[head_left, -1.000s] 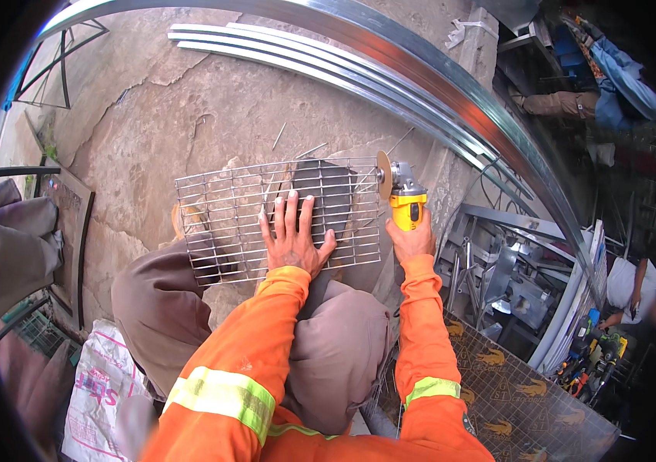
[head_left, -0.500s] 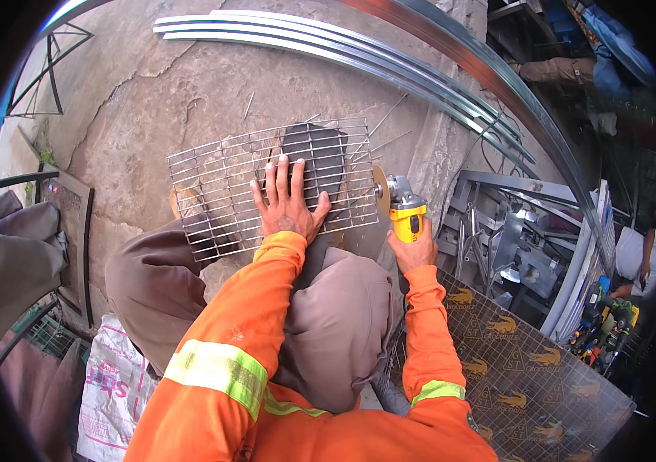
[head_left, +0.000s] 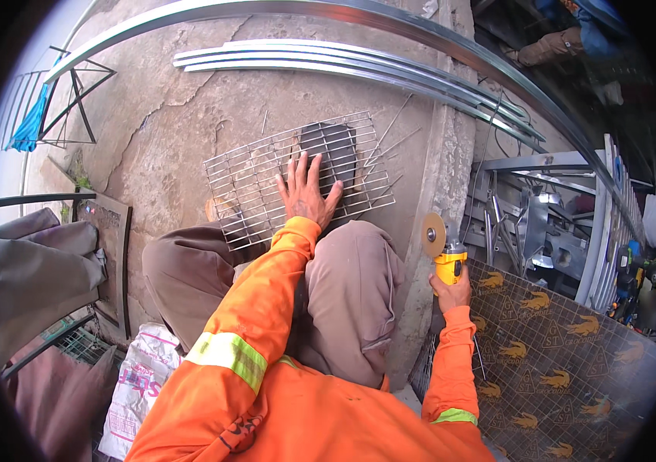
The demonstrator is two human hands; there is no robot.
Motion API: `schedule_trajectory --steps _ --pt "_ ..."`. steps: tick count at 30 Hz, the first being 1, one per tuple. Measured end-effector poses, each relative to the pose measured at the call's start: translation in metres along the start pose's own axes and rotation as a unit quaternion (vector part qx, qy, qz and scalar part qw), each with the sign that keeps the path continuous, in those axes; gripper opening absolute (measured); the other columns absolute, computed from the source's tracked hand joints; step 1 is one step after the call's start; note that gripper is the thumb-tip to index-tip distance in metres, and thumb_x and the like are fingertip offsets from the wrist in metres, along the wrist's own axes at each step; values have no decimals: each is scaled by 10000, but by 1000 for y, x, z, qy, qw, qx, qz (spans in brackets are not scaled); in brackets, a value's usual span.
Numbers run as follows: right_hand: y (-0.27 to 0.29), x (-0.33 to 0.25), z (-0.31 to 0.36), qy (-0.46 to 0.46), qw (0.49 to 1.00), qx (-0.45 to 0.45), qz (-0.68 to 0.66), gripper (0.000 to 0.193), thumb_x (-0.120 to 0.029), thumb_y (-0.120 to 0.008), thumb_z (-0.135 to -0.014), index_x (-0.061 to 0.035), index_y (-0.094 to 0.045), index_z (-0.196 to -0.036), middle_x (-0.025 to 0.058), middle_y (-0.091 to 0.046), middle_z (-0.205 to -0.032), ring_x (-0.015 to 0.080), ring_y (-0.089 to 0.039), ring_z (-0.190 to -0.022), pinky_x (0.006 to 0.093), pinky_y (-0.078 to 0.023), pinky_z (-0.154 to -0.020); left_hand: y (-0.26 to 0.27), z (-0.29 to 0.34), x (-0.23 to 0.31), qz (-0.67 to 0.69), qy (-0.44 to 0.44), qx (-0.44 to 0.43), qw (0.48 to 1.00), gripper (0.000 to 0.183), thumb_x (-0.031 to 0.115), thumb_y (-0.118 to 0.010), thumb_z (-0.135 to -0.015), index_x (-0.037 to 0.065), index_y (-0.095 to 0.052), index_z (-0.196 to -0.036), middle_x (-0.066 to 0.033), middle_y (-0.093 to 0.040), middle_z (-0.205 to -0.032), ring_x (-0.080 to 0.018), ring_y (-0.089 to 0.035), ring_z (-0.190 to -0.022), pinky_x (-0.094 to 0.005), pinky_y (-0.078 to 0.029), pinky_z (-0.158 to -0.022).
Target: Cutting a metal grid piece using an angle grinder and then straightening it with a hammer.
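Observation:
My left hand (head_left: 309, 196) lies with spread fingers on a metal wire grid (head_left: 255, 173), pressing it from above. The grid is tilted in front of my knees, and a dark flat piece (head_left: 328, 146) shows through its bars. Out to the right, my right hand (head_left: 452, 291) is wrapped round a yellow angle grinder (head_left: 449, 266). Its tan cutting disc (head_left: 434, 235) points away from me and stands apart from the grid. Whether the disc is spinning I cannot tell.
Long metal channels (head_left: 343, 63) lie beyond the grid, and a long bar (head_left: 266, 8) arches across the far side. Cut wires (head_left: 397, 123) lie right of the grid. Metal frames (head_left: 566, 223) and a dark printed board (head_left: 551, 362) stand at right. A white sack (head_left: 143, 377) lies at left.
The grinder in my right hand has moved away from the grid's right edge, toward the right and nearer me. My left hand stays on the grid, which has turned slightly.

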State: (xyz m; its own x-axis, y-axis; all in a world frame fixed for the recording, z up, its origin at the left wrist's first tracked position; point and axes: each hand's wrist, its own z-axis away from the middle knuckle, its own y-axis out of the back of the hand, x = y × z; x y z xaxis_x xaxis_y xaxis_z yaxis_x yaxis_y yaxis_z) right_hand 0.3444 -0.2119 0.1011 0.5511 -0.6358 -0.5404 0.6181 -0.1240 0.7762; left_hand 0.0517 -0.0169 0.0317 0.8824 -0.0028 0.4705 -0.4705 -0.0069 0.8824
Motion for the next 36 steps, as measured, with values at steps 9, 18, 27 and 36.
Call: schedule_trajectory --steps 9,18,27,36 --pt "19 -1 21 -165 847 -94 -496 662 -721 -418 -868 -95 -542 -1045 84 -623 -804 207 -628 -588 361 -550 -519 84 14 -1 515 24 -136 846 315 268 -596 -989 35 -636 -1197 -32 -658 -1065 -105 -592 -946 -260 -464 -855" --pt "11 -2 47 -57 603 -188 -773 751 -697 -350 -940 -59 -478 -1314 159 -638 -983 304 -658 -754 465 -562 -645 96 83 -106 475 161 -165 849 364 342 -582 -988 51 -632 -1200 -25 -670 -1076 -113 -618 -926 -266 -470 -789" --pt "5 12 68 -36 669 -103 -735 476 -439 -541 -966 -40 -491 -1220 134 -621 -997 224 -634 -790 373 -544 -673 88 87 -117 527 189 -156 814 357 319 -592 -988 26 -626 -1189 -29 -664 -1015 -83 -607 -835 -216 -480 -722" --pt "-22 73 6 -227 647 -80 -723 393 -297 -615 -844 -35 -542 -1128 118 -636 -939 237 -648 -763 361 -575 -679 202 69 -119 405 90 -79 906 290 213 -568 -1003 -14 -617 -1177 -74 -669 -1032 -144 -617 -947 -281 -490 -866"
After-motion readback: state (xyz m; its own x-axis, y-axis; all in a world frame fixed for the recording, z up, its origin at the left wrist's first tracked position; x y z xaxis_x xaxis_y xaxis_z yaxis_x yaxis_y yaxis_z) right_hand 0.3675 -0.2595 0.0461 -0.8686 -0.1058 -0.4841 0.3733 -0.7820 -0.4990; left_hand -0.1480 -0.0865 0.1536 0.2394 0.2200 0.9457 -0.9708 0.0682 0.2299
